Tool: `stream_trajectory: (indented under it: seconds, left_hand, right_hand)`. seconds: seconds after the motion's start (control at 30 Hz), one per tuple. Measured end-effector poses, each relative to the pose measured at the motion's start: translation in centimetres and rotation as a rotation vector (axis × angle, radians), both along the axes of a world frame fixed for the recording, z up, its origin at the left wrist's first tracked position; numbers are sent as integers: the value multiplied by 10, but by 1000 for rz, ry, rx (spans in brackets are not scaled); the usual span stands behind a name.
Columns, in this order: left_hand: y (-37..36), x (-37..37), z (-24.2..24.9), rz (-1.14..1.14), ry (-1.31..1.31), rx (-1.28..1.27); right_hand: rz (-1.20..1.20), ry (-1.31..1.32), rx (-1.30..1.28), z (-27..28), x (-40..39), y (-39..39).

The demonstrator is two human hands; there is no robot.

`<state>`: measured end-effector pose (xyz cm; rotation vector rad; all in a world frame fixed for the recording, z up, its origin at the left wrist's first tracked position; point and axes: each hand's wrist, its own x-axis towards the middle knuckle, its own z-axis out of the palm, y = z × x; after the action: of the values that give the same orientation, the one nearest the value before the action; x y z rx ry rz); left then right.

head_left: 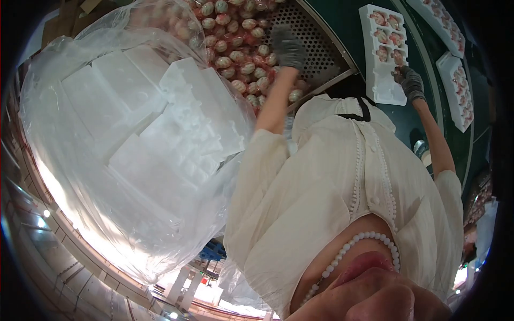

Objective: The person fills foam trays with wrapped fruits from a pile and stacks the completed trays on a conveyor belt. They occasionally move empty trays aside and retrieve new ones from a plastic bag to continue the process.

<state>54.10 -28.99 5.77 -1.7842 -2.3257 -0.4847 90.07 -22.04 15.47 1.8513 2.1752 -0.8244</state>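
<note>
My left hand (288, 47), in a grey glove, is smeared by motion above a perforated metal tray (321, 45). Beside it lies a heap of round, pale striped balls (247, 68) in clear and red wrapping. At the right, my gloved right hand (411, 83) reaches over the edge of a white foam tray (386, 88). Its fingertips are closed around a small reddish wrapped ball (397, 71), partly hidden by the fingers. Several wrapped balls fill the hollows in the far part of this foam tray; the near part shows bare white foam.
A large clear plastic bag (48, 107) of stacked white foam trays (128, 96) stands at the left. Two more filled foam trays (456, 91) rest on the green surface (428, 69) at the right. A metal rim (342, 48) borders the perforated tray.
</note>
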Motion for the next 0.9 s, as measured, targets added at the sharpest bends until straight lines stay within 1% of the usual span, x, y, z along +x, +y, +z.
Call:
stream_trajectory:
  seconds: [0.03,0.07,0.1,0.13,0.17,0.2,0.23,0.3,0.33,0.4,0.43,0.47,0.5,0.53,0.57,0.6,0.63,0.67,0.7,0.73,0.77,0.8,0.83,0.87,0.9]
  left_hand:
    - [-17,-41,-13,-17,11,-33]
    - [-38,-79,-30,15,142,-102]
    - [-55,-106,-36,50,273,-172]
    - [-66,-123,-40,51,276,-176]
    - [-72,-131,-36,-103,220,-422]
    - [-77,-135,-29,-269,135,-617]
    - [-77,-132,-22,-269,139,-617]
    - [-77,-107,5,-619,428,-881]
    - [-78,-100,5,-617,431,-880]
    - [-80,-91,-4,-629,171,-1193]
    - [-88,-90,-12,-637,171,-1189]
    - [-100,-89,-23,-670,135,-1115]
    - [-103,-86,-24,-702,96,-1042]
    - [-96,-85,-23,-706,97,-1039]
    - [-86,-83,-19,-488,-76,-1077]
    - [-84,-81,-15,-263,-249,-1109]
    - [-92,-85,-34,-267,-253,-1117]
    - [-99,-95,-70,-79,-270,-820]
    - [-95,-97,-73,99,-282,-516]
    - [-89,-97,-73,90,-280,-512]
    - [-80,-96,-74,128,-355,-578]
    - [-66,-91,-60,165,-432,-644]
    - [-54,-79,-33,141,-381,-658]
    - [-48,-78,-40,131,-380,-660]
    - [-39,-81,-55,131,-336,-745]
  right_hand:
    - [-28,63,-20,-3,3,0]
    - [-53,128,-40,-5,6,-1]
    - [-36,104,-15,-4,5,-2]
    - [-35,107,-19,-1,5,-5]
    - [-34,129,-44,-9,7,10]
    - [-47,129,-21,-5,4,8]
    - [-39,117,0,-16,13,9]
    - [-41,79,1,-16,13,7]
    - [-41,40,10,-15,11,8]
    - [-67,56,-2,-14,9,9]
    - [-88,66,-18,-14,10,8]
    - [-92,59,-18,-18,15,7]
    - [-61,21,20,-21,15,6]
    - [-31,-10,63,-24,15,7]
    - [-37,-12,62,-25,17,8]
    - [-49,11,39,-11,10,7]
    - [-62,34,15,-3,5,5]
    - [-65,31,14,-2,3,5]
    - [-56,49,27,0,2,5]
    - [-50,69,43,2,3,4]
    - [-60,65,47,1,4,5]
    - [-82,40,29,-1,4,6]
    - [-104,15,9,-2,4,6]
    - [-114,13,10,-3,7,7]
    - [-96,-7,19,-2,5,7]
